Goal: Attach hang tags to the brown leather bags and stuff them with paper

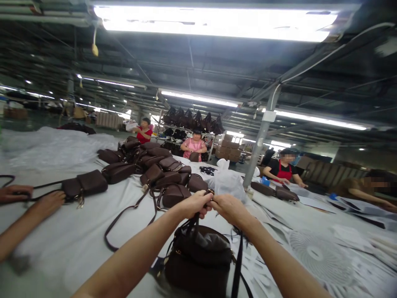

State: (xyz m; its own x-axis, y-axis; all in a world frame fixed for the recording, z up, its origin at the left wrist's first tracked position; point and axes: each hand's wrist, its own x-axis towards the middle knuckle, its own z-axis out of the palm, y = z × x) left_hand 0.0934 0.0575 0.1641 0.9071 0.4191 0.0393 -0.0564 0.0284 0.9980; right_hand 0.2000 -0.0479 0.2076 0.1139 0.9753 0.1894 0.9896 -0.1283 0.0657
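A dark brown handbag (197, 265) stands on the white-covered table right in front of me, its top open with crumpled grey lining or wrapping showing. Above it, my left hand (194, 205) is closed on the bag's strap (196, 227). My right hand (228, 208) pinches the same strap end, and the fingertips of both hands meet there around a small part I cannot make out clearly. Another length of strap (237, 265) hangs down at the bag's right side.
Several brown handbags (167, 182) lie piled beyond my hands. At left, a co-worker's hands (51, 203) handle another bag (85, 185). Clear plastic wrapping (56, 147) covers the far left. A fan (319, 252) is at right; a metal post (260, 140) rises behind the table.
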